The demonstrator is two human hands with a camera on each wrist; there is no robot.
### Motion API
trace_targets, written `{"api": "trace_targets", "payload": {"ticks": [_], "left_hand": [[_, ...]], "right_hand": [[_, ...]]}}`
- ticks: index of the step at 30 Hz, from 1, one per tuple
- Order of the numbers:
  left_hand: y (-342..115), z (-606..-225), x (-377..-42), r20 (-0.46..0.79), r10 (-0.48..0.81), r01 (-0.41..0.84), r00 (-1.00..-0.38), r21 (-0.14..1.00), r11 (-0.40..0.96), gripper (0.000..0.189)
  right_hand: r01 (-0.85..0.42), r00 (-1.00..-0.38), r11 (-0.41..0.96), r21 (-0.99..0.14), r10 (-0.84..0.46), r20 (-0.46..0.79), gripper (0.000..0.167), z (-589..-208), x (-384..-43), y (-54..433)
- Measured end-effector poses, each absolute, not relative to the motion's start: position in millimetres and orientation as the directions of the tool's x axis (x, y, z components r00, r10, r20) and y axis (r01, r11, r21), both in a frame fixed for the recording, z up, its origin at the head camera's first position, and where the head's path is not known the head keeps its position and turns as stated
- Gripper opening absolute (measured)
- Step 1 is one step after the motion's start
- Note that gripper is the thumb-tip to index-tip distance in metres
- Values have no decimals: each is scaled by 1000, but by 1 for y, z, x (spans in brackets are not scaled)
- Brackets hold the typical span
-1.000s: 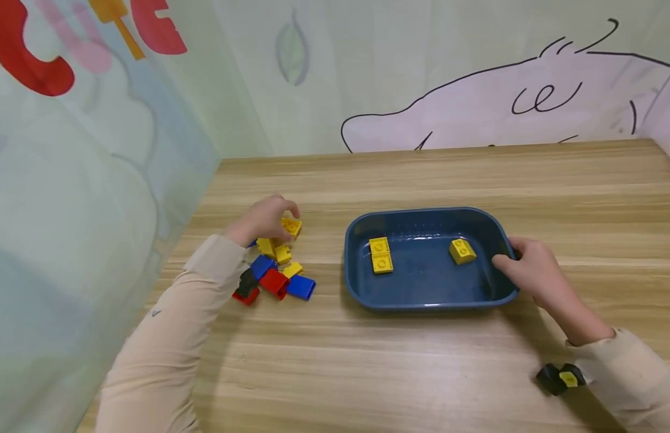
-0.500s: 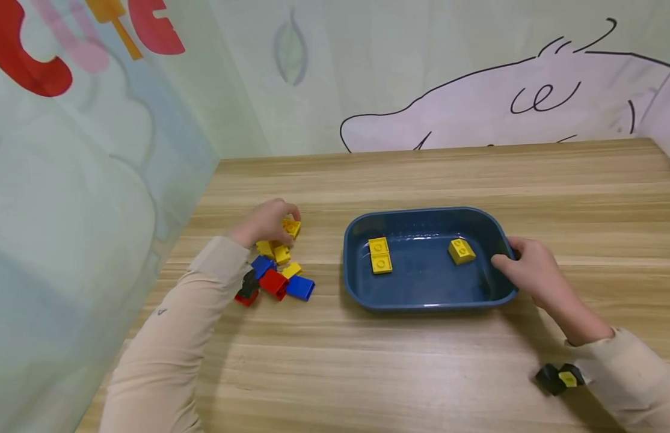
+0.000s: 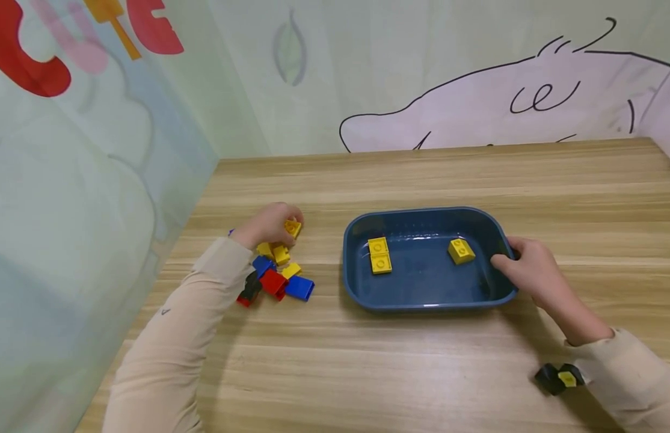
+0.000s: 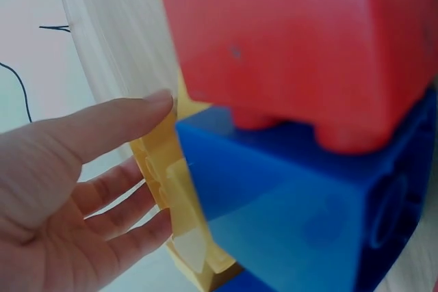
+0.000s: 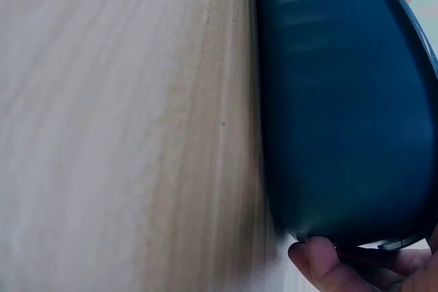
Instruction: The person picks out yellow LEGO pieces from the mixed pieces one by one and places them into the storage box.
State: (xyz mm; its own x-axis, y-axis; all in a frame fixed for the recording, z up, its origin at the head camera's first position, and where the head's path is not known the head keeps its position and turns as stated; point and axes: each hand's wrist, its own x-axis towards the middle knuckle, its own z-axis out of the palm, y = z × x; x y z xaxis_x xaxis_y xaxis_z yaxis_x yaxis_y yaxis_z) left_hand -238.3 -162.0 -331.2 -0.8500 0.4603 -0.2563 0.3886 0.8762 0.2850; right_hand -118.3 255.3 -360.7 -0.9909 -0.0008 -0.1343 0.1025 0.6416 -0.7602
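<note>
At the back of a pile of toy bricks, my left hand [image 3: 270, 225] pinches a yellow toy brick [image 3: 293, 228] between thumb and fingers. The left wrist view shows the thumb on this brick, with a blue brick [image 4: 274, 196] and a red brick [image 4: 294, 39] close in front, partly hiding the grip. My right hand [image 3: 532, 270] grips the right end of a dark blue plastic tray [image 3: 427, 305], its thumb over the rim. Inside lie a pair of yellow bricks [image 3: 380, 255] at the left and one sloped yellow brick [image 3: 462, 251] at the right.
Nearer than the left hand lie red [image 3: 273, 284], blue [image 3: 300, 288], black [image 3: 251, 285] and more yellow bricks [image 3: 292, 270]. The wooden table [image 3: 367, 367] meets printed walls at the back and left. A black device [image 3: 558, 379] sits at the right cuff.
My left hand has shifted very slightly towards the near side and right, staying at the yellow brick. The black brick by the left sleeve shifted slightly right. Right hand and tray keep their places.
</note>
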Motion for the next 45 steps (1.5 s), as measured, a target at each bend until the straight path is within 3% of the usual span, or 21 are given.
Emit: {"api": "trace_targets", "payload": {"ticks": [22, 45], "left_hand": [[-157, -326, -239, -271, 430, 353, -861, 289, 890, 40], [-136, -303, -242, -182, 536, 490, -825, 244, 837, 36]], "right_hand": [[106, -990, 630, -769, -4, -141, 41, -360, -119, 255], [100, -990, 631, -770, -12, -138, 45, -360, -118, 255]]}}
